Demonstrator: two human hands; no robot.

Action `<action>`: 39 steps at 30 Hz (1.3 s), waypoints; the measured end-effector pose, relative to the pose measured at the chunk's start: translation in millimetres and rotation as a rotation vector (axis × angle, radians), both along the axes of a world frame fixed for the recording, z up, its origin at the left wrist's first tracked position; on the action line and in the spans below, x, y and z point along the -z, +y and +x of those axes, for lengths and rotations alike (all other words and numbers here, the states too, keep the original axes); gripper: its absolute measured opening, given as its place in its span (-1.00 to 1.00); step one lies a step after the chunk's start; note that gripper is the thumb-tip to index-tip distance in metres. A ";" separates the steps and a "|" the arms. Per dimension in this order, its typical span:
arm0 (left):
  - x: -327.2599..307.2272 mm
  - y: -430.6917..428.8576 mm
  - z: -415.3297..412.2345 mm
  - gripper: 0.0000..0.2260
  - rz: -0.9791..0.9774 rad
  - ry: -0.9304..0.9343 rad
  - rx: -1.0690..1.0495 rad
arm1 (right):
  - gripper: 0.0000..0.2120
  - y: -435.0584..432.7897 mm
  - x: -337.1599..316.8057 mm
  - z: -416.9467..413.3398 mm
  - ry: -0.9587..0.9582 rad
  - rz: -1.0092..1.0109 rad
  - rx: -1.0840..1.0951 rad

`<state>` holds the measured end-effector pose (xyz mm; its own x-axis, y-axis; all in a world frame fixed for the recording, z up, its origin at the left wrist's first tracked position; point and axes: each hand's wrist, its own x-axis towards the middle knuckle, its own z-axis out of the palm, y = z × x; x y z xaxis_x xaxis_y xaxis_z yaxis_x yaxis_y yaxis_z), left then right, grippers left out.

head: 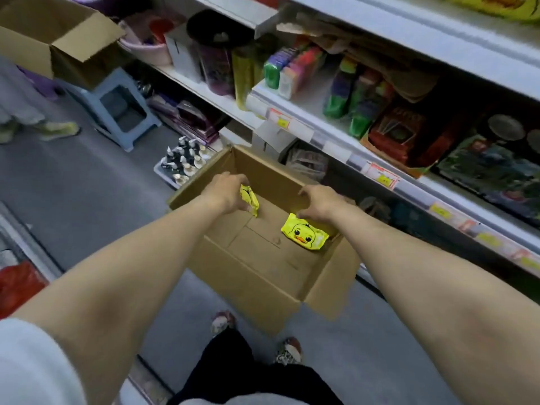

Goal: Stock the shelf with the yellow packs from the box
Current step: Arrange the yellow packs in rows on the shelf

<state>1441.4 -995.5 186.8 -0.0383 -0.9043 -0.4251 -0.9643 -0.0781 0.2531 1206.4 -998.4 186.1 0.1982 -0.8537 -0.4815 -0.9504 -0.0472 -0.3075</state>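
Note:
An open cardboard box (251,276) stands on the floor in front of me, against the shelving. Inside it my left hand (226,191) is closed around a yellow pack (249,198) held on edge near the far left wall. A second yellow pack (305,232) with a duck face lies flat on the box bottom at the right. My right hand (320,201) hovers just above its far end with fingers spread, holding nothing. The shelf (377,159) with price tags runs along the right.
The shelf holds green, purple and red packaged goods (344,92). A second open cardboard box (58,39) sits on a blue stool (117,109) at the back left. Small bottles (182,162) stand on the floor beyond the box. Another person's feet (55,130) are at far left.

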 end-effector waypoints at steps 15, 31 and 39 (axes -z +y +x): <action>201.8 -140.4 33.7 -0.35 0.154 -0.149 0.427 | -0.40 -45.4 209.2 3.0 0.071 0.320 0.415; 298.7 -168.9 42.8 -0.68 0.244 -0.078 0.421 | -0.23 -37.1 296.9 8.0 0.151 0.335 0.623; 313.1 -126.4 52.6 -0.44 0.513 0.106 0.317 | -0.20 -7.8 306.2 18.5 0.376 0.376 0.619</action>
<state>1494.0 -1122.0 -126.3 -0.3379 -0.5232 -0.7824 -0.9322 0.0716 0.3548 1224.9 -1006.2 -120.0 -0.4882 -0.5236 -0.6983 -0.8133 0.5632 0.1463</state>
